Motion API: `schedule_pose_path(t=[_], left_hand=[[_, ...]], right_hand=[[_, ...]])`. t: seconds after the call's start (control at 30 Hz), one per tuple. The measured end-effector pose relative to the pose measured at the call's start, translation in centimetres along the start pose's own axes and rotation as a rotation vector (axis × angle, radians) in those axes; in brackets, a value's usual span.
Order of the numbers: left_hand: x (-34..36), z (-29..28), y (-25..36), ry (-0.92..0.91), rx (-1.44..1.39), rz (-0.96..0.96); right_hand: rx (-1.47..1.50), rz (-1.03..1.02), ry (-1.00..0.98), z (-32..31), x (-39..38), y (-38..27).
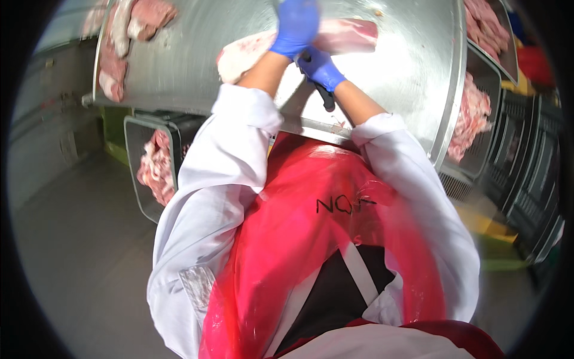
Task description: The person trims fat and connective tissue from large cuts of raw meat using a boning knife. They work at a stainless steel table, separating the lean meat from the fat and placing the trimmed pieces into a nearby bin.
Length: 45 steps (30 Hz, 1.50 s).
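A long pale pink piece of meat point(353, 36) with a whitish fatty side lies across the metal table. My left hand point(297, 27), in a blue glove, is over the middle of this piece; motion smears its fingers, so I cannot see whether they grip it. Just below and to the right, my right hand point(323, 70), also blue-gloved, is closed around a black-handled knife point(327, 100). The handle's end points back toward my body, and the blade is hidden. The left forearm and glove cover part of the meat.
Several meat pieces point(149, 15) lie at the left end of the steel table point(406, 78). A grey crate point(133, 155) with trimmings stands below left. Another bin point(491, 137) of trimmings and a tray point(509, 48) of meat sit at right, beside stacked dark crates point(532, 155).
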<state>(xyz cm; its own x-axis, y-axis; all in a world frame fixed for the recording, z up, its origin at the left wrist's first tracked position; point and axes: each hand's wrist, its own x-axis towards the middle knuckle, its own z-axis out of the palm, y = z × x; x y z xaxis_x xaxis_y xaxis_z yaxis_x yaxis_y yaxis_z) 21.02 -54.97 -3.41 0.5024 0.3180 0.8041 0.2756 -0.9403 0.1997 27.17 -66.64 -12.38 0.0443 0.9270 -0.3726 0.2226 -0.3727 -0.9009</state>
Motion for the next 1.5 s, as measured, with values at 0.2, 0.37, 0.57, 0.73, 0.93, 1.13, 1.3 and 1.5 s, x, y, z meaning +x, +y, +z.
schedule_pose_path(t=[0.2,0.37,0.57,0.73,0.93,1.13,1.3,1.5], left_hand=[[-0.5,0.4,6.8,0.324,-0.481,-0.624],[0.8,-0.8,7.5,0.339,-0.491,-0.598],[1.8,-3.5,7.1,0.499,-0.508,-0.563],[3.5,-4.7,6.1,0.606,-0.559,-0.545],[5.3,-7.2,7.1,0.642,-0.613,-0.523],[7.2,-8.9,7.0,0.649,-0.768,-0.531],[9.1,-8.7,7.2,0.652,-0.653,-0.490],[12.0,-10.0,8.2,0.707,-0.646,-0.389]], right_hand=[[-0.228,-0.236,-0.006,5.1,-1.4,3.9],[-0.260,-0.132,0.094,6.2,1.1,0.5],[0.089,-0.353,0.153,9.4,-1.5,1.0],[-0.072,-0.139,0.108,8.9,1.6,0.5],[0.096,-0.057,0.082,11.1,3.5,-2.0],[-0.383,-0.397,0.273,14.3,3.7,0.0],[0.048,-0.037,-0.004,16.7,2.6,-6.6],[0.180,-0.057,-0.082,20.1,-0.3,-8.2]])
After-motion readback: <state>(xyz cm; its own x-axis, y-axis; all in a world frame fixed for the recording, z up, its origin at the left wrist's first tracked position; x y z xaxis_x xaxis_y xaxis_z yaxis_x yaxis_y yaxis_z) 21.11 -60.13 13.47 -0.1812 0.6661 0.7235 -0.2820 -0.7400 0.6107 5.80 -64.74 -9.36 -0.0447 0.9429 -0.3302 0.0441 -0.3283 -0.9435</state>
